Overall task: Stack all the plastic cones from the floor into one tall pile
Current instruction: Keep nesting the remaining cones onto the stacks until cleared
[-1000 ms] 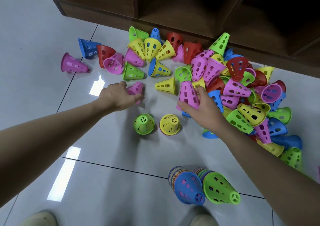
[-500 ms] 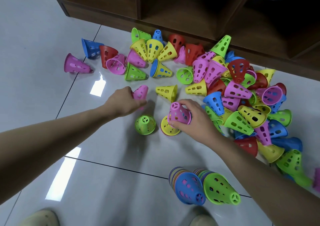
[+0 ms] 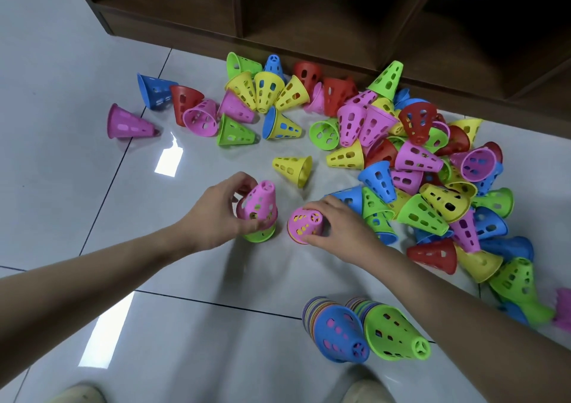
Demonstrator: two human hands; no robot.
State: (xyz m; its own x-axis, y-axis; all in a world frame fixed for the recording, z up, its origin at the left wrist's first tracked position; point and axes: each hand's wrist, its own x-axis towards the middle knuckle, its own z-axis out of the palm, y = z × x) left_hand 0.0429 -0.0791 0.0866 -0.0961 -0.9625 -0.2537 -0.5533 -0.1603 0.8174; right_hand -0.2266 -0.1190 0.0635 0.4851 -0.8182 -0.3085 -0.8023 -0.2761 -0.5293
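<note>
Gripping two pink cones — left hand [image 3: 216,214] one [image 3: 258,201], right hand [image 3: 338,226] another [image 3: 306,225]; two stacks [image 3: 367,328] nearby.

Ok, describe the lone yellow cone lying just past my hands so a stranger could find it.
Start at the big jumble of cones by the wooden shelf. Left of it, on bare tile, the yellow cone lies on its side alone, wide mouth facing right. Unlike the other yellow ones, it touches nothing.
</note>
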